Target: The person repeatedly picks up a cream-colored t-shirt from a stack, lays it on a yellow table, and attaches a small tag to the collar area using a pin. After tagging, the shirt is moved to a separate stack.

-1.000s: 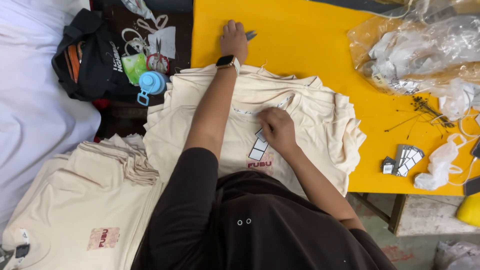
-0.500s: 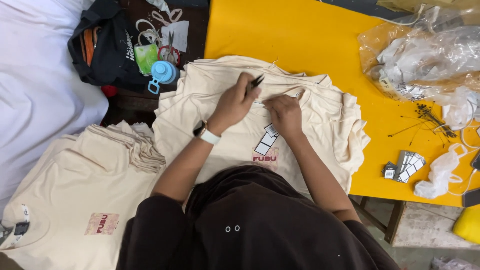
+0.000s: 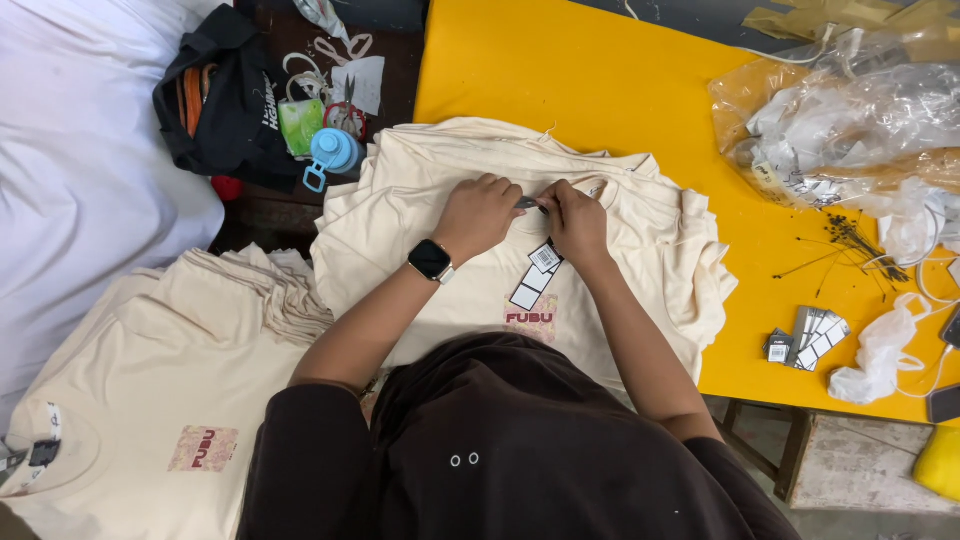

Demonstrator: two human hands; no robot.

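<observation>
Both grips closed at the top shirt's (image 3: 600, 300) collar: left hand (image 3: 478, 215) pinching a small dark tool (image 3: 527, 203), right hand (image 3: 577, 220) on fabric; tags (image 3: 537, 275) hanging; tagged pile (image 3: 160, 400) set aside.

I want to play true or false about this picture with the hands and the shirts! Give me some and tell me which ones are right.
1. Both hands meet at the collar of the top cream shirt. True: the left hand and the right hand are together there, pinching a small dark tool.
2. The table is green. False: it is yellow.
3. A watch sits on the left wrist. True.
4. Paper tags hang under the right hand. True.
5. The blue bottle stands on the yellow table. False: it lies left of the table, by a black bag.
6. Only one shirt is in view. False: a second pile lies at the left.
</observation>
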